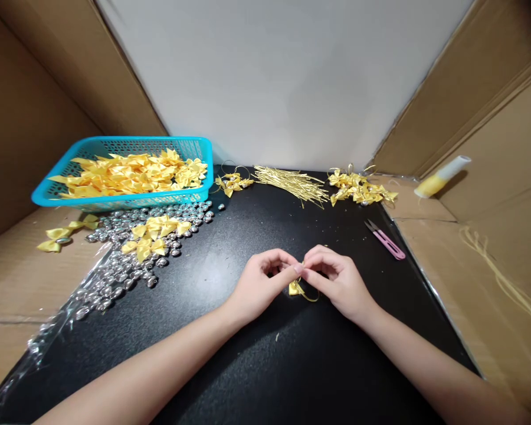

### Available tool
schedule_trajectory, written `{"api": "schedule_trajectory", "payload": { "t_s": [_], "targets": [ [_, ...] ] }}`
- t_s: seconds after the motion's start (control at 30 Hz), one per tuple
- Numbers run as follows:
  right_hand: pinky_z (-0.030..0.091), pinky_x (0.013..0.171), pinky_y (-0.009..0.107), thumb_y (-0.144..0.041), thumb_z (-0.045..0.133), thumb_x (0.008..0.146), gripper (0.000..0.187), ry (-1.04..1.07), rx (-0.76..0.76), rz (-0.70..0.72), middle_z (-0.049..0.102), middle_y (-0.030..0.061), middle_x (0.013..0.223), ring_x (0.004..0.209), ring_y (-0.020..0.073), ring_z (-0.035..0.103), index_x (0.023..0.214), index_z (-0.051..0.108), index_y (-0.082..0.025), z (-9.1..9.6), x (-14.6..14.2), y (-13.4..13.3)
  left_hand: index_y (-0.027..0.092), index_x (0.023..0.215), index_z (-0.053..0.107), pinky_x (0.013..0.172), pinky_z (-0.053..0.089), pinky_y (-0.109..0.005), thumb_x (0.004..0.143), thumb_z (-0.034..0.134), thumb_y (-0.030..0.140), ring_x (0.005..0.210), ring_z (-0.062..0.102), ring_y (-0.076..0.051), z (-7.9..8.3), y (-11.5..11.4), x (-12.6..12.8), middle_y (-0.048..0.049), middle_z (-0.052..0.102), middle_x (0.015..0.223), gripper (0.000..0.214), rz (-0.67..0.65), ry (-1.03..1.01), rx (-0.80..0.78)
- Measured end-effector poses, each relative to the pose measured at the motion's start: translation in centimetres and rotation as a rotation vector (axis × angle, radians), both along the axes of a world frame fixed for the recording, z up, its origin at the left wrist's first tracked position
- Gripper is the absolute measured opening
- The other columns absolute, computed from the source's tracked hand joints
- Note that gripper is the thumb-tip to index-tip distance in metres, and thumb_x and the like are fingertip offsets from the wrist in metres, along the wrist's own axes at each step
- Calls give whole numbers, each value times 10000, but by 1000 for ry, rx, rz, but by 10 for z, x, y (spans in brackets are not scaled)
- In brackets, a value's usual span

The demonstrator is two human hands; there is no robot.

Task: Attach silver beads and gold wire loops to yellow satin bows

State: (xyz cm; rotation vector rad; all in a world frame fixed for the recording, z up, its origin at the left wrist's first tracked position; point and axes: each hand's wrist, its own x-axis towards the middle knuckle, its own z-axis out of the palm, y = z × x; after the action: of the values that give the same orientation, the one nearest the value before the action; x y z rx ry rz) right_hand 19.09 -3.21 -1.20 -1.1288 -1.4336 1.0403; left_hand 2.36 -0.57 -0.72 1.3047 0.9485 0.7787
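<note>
Over the middle of the black table, my left hand (268, 280) and my right hand (336, 280) meet, thumbs and forefingers pinched close together. Between their fingertips is a yellow ribbon bow (294, 288), partly hidden by the fingers and hanging just below them. A thin gold cord (310, 297) loops down from the bow under my right hand. Which fingers grip the bow and which grip the cord is hard to separate; both hands are closed at the same spot.
A blue basket (210, 171) of yellow bows stands back left, with silver beads (128, 271) spread before it. Gold cords (292, 184) lie at the back, between beaded bows (232, 183) and a bow pile (358, 188). Pink thread snips (387, 242) lie right.
</note>
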Motion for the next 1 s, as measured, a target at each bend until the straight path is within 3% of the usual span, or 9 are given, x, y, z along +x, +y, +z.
{"api": "schedule_trajectory", "payload": {
  "t_s": [0.2,0.4,0.57,0.77,1.0],
  "targets": [
    [468,667,285,-183,677,768,93,-201,98,1,606,11,738,697,142,578,676,664,-191,5,1,-3,141,740,713,606,418,-255,783,679,393,613,559,-140,0,-1,-4,-43,680,678,258,5,162,77],
    [477,691,291,-173,679,759,77,-242,55,22,625,11,747,716,151,602,688,676,-201,8,4,-4,144,693,693,608,427,-248,764,679,332,604,572,-135,6,0,-4,-32,685,659,202,1,105,13],
    [509,681,295,-308,678,796,147,-101,1,36,640,34,777,738,162,615,699,663,-198,11,8,-3,146,682,682,560,394,-237,774,655,334,568,550,-125,6,2,-8,-25,678,638,211,1,187,50],
    [569,693,296,-420,721,770,228,91,-128,-46,730,44,800,726,159,680,764,663,-200,12,14,-3,194,652,691,613,389,-263,783,640,259,615,547,-148,6,1,-14,-12,702,663,154,-77,489,403],
    [593,623,271,-408,753,748,244,189,-188,-57,749,33,741,605,137,698,755,636,-195,17,13,-5,192,606,611,682,396,-294,773,630,234,678,570,-178,6,-1,-14,-14,698,657,174,-188,622,464]
  ]
}}
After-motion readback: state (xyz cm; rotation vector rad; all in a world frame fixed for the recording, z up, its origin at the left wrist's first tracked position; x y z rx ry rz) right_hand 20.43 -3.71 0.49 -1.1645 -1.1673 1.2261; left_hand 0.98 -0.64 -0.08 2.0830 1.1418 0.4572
